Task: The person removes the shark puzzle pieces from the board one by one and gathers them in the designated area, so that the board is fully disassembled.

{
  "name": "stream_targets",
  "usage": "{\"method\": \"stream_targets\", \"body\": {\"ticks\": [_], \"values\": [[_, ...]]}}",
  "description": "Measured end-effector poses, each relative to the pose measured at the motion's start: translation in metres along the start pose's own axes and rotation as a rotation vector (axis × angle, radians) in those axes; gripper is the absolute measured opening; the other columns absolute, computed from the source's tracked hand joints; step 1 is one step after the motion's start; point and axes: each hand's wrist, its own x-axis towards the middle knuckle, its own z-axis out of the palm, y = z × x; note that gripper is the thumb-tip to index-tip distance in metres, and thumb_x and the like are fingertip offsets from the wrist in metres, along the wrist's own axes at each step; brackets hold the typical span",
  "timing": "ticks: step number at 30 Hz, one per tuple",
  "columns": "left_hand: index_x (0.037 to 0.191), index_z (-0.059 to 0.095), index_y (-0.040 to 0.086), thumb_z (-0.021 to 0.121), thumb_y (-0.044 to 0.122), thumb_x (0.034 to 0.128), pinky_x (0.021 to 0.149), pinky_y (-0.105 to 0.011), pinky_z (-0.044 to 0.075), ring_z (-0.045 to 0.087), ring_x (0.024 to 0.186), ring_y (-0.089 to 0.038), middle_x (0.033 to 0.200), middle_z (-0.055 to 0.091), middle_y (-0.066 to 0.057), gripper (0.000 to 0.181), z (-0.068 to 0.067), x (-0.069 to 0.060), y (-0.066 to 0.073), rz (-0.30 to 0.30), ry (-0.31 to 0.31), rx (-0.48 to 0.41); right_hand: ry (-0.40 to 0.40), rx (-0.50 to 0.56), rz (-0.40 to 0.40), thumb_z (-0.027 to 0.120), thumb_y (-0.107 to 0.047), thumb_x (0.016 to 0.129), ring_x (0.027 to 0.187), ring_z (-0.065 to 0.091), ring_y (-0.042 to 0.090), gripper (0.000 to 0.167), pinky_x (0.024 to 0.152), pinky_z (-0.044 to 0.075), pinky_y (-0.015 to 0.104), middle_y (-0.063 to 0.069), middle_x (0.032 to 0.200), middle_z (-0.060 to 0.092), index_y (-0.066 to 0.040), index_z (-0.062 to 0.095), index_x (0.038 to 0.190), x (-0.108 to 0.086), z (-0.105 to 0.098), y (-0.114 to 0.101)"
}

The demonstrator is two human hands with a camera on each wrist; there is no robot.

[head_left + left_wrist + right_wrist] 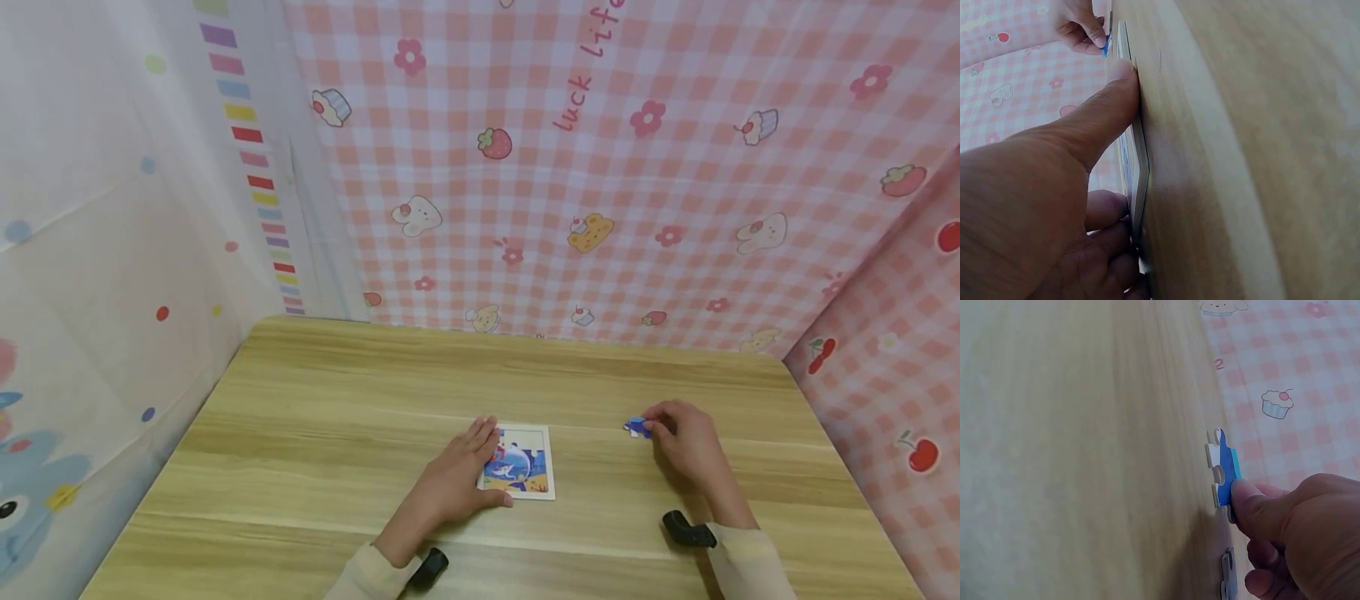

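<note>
A small square jigsaw puzzle (538, 483) in a white frame lies flat on the table, its picture a blue sea scene with gaps at the upper part. My left hand (447, 481) holds it at the left side, thumb along the near edge and fingers by the far left corner. In the left wrist view, the left thumb (1100, 112) rests against the frame's edge. To the right, my right hand (686, 442) pinches a blue and white puzzle piece (1225, 472) between thumb and fingers, tilted on edge. Another piece (1229, 575) shows below that hand, mostly edge-on.
The wood-grain table (337, 400) ends at a pink checked cloth (540, 192) behind. A white dotted cloth (187, 217) hangs on the left and a cherry-print cloth (892, 400) on the right. Black wrist mounts (686, 531) sit at both sleeves.
</note>
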Motion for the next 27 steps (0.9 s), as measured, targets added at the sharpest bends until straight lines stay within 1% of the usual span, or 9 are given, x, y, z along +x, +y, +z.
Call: {"method": "stream_targets", "body": {"ticks": [3,7,12,17,20,23,25,27], "values": [[0.162,0.027,0.005,0.076,0.053,0.087,0.131,-0.046,0.02,0.013,0.161,-0.026,0.173,0.015,-0.007,0.101,0.0,0.0,0.0,0.004,-0.001,0.002,-0.003,-0.016,-0.022,0.075,-0.006,0.092,0.08,0.061,0.02,0.004,0.07,0.05,0.033,0.01,0.089,0.071,-0.001,0.075,0.092,0.002,0.002,0.001],[0.162,0.027,0.005,0.075,0.053,0.0872,0.131,-0.046,0.02,0.013,0.161,-0.026,0.173,0.015,-0.007,0.101,0.001,0.001,-0.001,0.009,0.0,-0.001,-0.003,-0.034,-0.05,0.077,-0.005,0.089,0.075,0.057,0.017,0.004,0.067,0.047,0.031,0.009,0.085,0.069,-0.001,0.074,0.09,0.003,0.003,0.002],[0.162,0.026,0.005,0.075,0.054,0.0874,0.131,-0.046,0.02,0.012,0.161,-0.026,0.174,0.014,-0.007,0.101,0.002,0.001,-0.002,0.006,-0.001,0.004,-0.025,-0.031,-0.044,0.075,-0.006,0.092,0.076,0.055,0.017,0.004,0.067,0.045,0.03,0.008,0.086,0.069,-0.003,0.074,0.089,0.004,0.004,0.002],[0.162,0.027,0.005,0.075,0.054,0.0872,0.131,-0.045,0.02,0.013,0.161,-0.026,0.173,0.014,-0.007,0.101,0.002,0.001,-0.002,0.002,-0.004,0.008,-0.047,-0.039,-0.05,0.072,-0.01,0.096,0.078,0.055,0.018,0.008,0.068,0.046,0.032,0.007,0.087,0.068,-0.005,0.074,0.09,0.003,0.004,0.004],[0.162,0.027,0.005,0.075,0.054,0.0871,0.131,-0.045,0.019,0.013,0.161,-0.025,0.173,0.015,-0.006,0.101,0.002,0.0,-0.002,0.0,-0.005,0.008,-0.022,-0.046,-0.069,0.071,-0.009,0.096,0.08,0.058,0.02,0.007,0.069,0.047,0.034,0.007,0.089,0.069,-0.005,0.075,0.092,0.001,0.004,0.004],[0.161,0.029,0.005,0.076,0.054,0.0864,0.131,-0.045,0.02,0.014,0.161,-0.026,0.173,0.016,-0.007,0.101,0.003,0.001,-0.002,-0.001,0.004,0.008,0.025,-0.036,-0.09,0.073,-0.007,0.094,0.081,0.06,0.02,0.004,0.069,0.05,0.033,0.007,0.09,0.071,-0.004,0.076,0.095,-0.001,0.004,-0.002],[0.161,0.029,0.006,0.076,0.054,0.0858,0.131,-0.045,0.02,0.015,0.161,-0.025,0.173,0.017,-0.006,0.101,0.003,0.001,-0.002,-0.006,0.013,0.008,0.049,-0.022,-0.098,0.075,-0.006,0.092,0.08,0.061,0.019,0.006,0.067,0.051,0.031,0.007,0.09,0.071,-0.004,0.077,0.097,-0.001,0.003,-0.008],[0.161,0.03,0.006,0.077,0.055,0.0847,0.131,-0.045,0.021,0.016,0.161,-0.025,0.173,0.017,-0.006,0.102,0.003,0.001,-0.003,-0.014,0.025,0.006,0.054,0.005,-0.103,0.075,-0.006,0.092,0.077,0.061,0.016,0.007,0.065,0.052,0.028,0.006,0.09,0.07,-0.004,0.077,0.098,-0.002,0.003,-0.014]]}}
